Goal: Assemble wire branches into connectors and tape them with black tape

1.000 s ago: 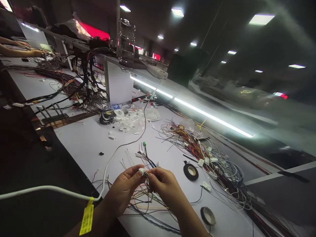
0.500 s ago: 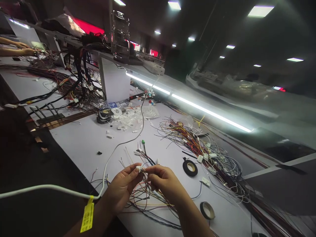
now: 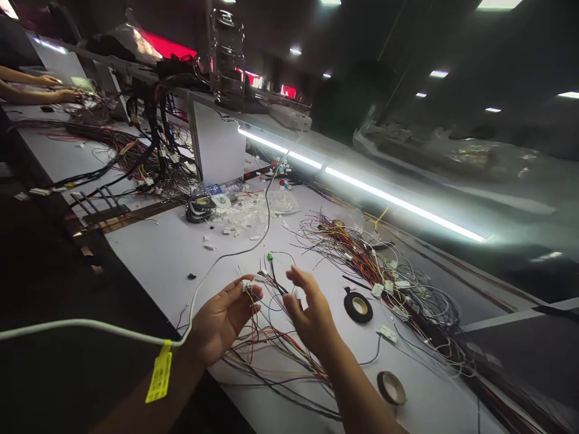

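My left hand (image 3: 224,319) pinches a small white connector (image 3: 246,285) with thin coloured wires (image 3: 266,346) trailing down from it over the white bench. My right hand (image 3: 310,310) hovers just to the right of it, fingers spread and holding nothing, above the same loose wires. A green-tipped wire (image 3: 270,257) lies on the bench just beyond both hands.
A black tape roll (image 3: 358,306) and a second roll (image 3: 391,388) lie right of my hands, beside a big tangle of wires (image 3: 384,277). Small white connectors (image 3: 239,220) are scattered further back. A white cable with a yellow tag (image 3: 158,375) crosses the left. Another person's hands (image 3: 54,90) work at far left.
My right hand has let go of the connector, opened and moved to the right. My left hand keeps the connector and has lifted slightly.
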`<state>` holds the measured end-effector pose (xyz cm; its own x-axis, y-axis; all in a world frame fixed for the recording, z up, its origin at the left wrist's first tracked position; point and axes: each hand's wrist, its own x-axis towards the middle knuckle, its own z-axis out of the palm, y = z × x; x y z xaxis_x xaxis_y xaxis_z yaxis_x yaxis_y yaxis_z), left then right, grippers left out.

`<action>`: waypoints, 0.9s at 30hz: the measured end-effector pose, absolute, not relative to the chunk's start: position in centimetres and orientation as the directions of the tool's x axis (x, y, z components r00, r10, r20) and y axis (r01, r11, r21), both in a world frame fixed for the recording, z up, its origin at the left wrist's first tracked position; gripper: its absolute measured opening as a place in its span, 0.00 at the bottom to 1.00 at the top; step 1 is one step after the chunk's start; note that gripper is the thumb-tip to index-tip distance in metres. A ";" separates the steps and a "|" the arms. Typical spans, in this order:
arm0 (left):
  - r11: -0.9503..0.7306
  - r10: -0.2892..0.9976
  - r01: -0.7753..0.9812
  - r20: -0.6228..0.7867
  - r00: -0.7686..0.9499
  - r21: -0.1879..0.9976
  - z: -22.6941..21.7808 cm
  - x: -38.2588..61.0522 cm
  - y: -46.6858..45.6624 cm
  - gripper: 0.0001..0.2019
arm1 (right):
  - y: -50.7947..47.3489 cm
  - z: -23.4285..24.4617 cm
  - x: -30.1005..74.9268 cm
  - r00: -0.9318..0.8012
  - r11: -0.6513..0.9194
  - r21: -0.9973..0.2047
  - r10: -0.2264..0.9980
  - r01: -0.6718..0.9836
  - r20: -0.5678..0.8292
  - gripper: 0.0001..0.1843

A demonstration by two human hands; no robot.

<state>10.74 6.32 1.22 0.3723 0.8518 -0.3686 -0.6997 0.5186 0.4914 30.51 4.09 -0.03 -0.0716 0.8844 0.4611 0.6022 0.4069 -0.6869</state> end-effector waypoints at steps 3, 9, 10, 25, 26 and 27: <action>0.404 0.915 -0.759 -0.220 0.339 0.510 3.3 10.2 9.1 0.08 | 4.2 0.0 28.3 -0.246 0.445 -0.710 0.895 0.546 0.372 0.33; 0.149 0.989 -0.840 -0.090 0.119 0.522 4.4 7.4 16.2 0.08 | 5.5 -1.9 30.2 -0.042 0.303 -0.738 0.936 0.603 0.349 0.22; 0.109 0.993 -0.826 -0.101 0.064 0.553 3.8 7.0 17.0 0.07 | 5.2 -2.3 30.7 -0.051 0.301 -0.718 0.936 0.628 0.348 0.21; 0.273 0.957 -0.676 -0.124 0.262 0.684 0.0 4.8 19.2 0.08 | -2.3 -3.4 27.0 -0.462 0.503 -0.427 0.863 0.752 0.203 0.09; 0.282 0.954 -0.666 -0.126 0.274 0.690 0.0 4.6 19.2 0.08 | -2.7 -3.6 26.2 -0.525 0.533 -0.401 0.840 0.745 0.140 0.05; 0.287 0.951 -0.660 -0.127 0.280 0.694 0.1 4.4 19.2 0.08 | -3.0 -3.9 25.3 -0.573 0.562 -0.360 0.815 0.745 0.086 0.04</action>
